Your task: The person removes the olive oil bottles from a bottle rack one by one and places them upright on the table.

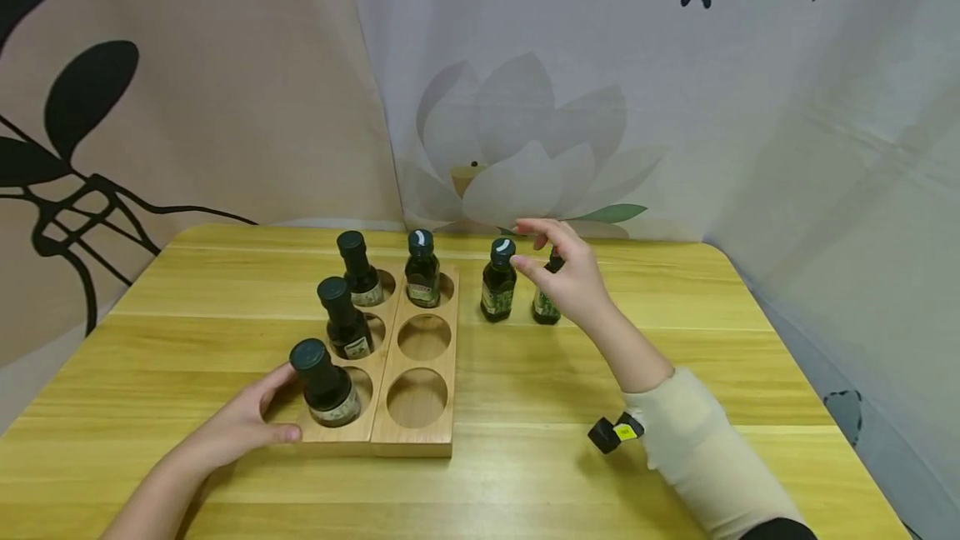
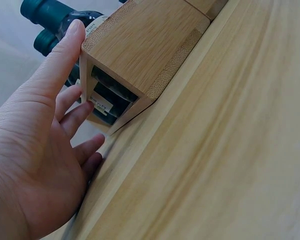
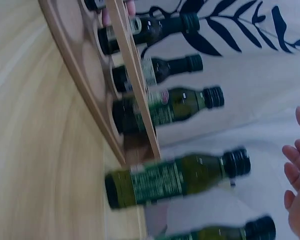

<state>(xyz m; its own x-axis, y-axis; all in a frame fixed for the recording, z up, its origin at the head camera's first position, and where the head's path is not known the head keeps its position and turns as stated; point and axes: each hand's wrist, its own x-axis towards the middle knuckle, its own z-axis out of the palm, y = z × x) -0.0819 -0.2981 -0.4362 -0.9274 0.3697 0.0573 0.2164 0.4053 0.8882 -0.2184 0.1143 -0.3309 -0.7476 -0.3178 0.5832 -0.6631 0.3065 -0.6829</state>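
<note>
Two joined wooden bottle racks [image 1: 381, 407] stand on the table. My left hand [image 1: 238, 427] touches the left rack's front corner, thumb tip at its edge and fingers loosely bent along its side. Three dark bottles [image 1: 326, 386] stand in that rack's holes. The right rack holds one green glass bottle [image 1: 423, 273] in its back hole. My right hand [image 1: 566, 277] hovers right beside the cap of another green bottle [image 1: 497, 286] on the table, thumb and fingers apart. A further green bottle [image 1: 546, 308] is partly hidden behind this hand. In the right wrist view the hand [image 3: 299, 172] appears apart from the bottles.
The right rack's middle hole [image 1: 424, 338] and front hole [image 1: 417, 398] show bare wood inside. A curtain [image 1: 300, 90] printed with plants and a lotus hangs along the table's [image 1: 562, 482] back edge. A small black device [image 1: 617, 433] is strapped at the right wrist.
</note>
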